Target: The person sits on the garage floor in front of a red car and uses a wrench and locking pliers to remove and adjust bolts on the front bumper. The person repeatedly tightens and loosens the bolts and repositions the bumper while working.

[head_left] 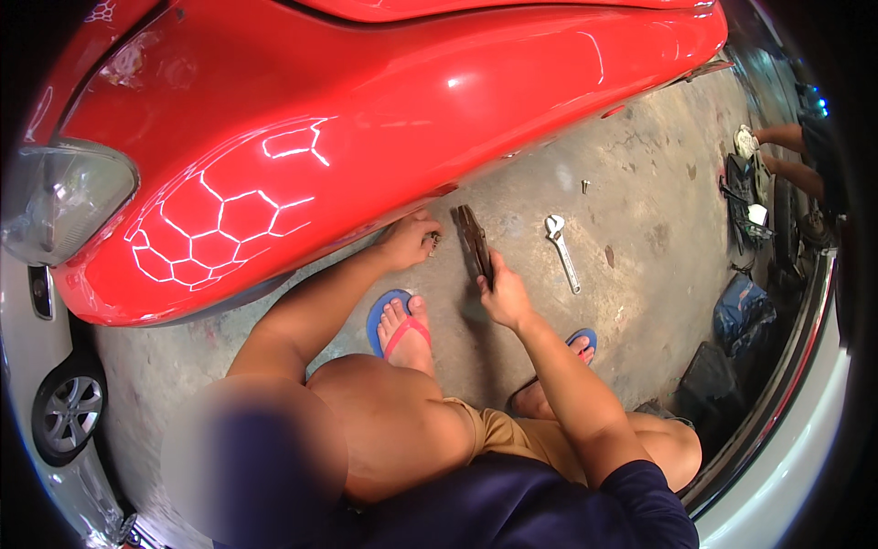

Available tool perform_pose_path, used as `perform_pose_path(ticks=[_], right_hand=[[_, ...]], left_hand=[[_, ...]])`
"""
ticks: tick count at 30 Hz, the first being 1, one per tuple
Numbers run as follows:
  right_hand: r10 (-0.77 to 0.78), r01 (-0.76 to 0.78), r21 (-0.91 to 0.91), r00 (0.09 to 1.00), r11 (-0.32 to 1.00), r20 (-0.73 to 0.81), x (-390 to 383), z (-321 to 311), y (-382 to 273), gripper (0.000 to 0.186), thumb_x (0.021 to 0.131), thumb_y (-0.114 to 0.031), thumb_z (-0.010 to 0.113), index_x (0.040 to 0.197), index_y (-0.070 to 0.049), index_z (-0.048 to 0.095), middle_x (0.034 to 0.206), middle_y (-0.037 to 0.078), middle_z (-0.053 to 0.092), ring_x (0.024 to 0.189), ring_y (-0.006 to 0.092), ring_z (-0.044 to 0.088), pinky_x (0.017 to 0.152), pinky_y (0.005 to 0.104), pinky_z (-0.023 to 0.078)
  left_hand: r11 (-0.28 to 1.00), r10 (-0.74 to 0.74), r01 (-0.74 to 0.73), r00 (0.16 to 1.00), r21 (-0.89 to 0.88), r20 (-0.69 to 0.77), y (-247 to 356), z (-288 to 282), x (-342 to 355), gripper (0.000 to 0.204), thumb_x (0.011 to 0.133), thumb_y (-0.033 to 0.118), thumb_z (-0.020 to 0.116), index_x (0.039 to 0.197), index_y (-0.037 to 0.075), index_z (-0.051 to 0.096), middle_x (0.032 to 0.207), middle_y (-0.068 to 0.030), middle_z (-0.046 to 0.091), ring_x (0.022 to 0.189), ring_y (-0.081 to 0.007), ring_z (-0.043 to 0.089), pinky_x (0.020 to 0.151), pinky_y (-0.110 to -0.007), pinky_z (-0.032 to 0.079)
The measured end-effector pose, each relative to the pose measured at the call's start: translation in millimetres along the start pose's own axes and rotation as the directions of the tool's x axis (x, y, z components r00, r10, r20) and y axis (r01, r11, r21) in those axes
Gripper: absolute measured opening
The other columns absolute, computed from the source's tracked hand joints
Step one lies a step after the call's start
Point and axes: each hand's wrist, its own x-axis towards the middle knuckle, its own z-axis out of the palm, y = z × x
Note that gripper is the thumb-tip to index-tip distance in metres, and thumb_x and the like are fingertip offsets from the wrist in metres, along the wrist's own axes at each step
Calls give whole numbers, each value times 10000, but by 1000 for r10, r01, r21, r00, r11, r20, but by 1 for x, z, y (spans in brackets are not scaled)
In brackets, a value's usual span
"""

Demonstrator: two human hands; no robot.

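Observation:
My right hand (507, 295) grips the near end of a long, narrow, rusty brown metal piece (474, 240); its exact kind is unclear. The piece points away from me, close to the floor. Just left of it, beside the lower edge of the red car body (384, 128), my left hand (408, 240) is closed. Small metal bits (433, 241) show at its fingertips, too small to name. An adjustable wrench (562, 253) lies on the concrete to the right of my right hand. Farther off, a small bolt (585, 187) rests on the floor.
My feet, in blue flip-flops (376, 322), are planted below my hands. At the right, another person's hands (748, 146) are beside assorted dark parts. A dark blue bag (743, 309) lies nearer, next to a pale car (796, 457). A grey car's wheel (71, 414) stands at left.

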Motion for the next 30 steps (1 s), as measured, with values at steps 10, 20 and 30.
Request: perform_pose_path(ticks=[10,20,30], right_hand=[[-70,80,93,992,992,-102,-14,9,-9,572,977,-64,579,1501,-33,352,1227,344,633,1148,513,615,959,519,506],[-109,107,-20,984,994,-139,-5,49,8,639,974,-57,530,1560,-105,281,1300,324,575,1071,519,627,928,572,527],[-83,77,-129,996,989,-43,12,31,-13,609,956,-76,553,1528,-139,355,1182,314,641,986,531,643,888,587,533]], left_hand=[[981,-192,194,977,22,-91,3,10,-1,204,857,127,759,1007,18,675,988,-180,644,937,-380,664,812,-456,536],[973,-95,104,994,206,-50,7,11,-1,179,900,179,709,977,20,681,1011,-191,653,943,-429,657,825,-507,536],[944,-177,170,984,281,0,21,12,2,161,869,139,711,934,-3,675,1022,-207,676,982,-429,670,841,-519,547]])
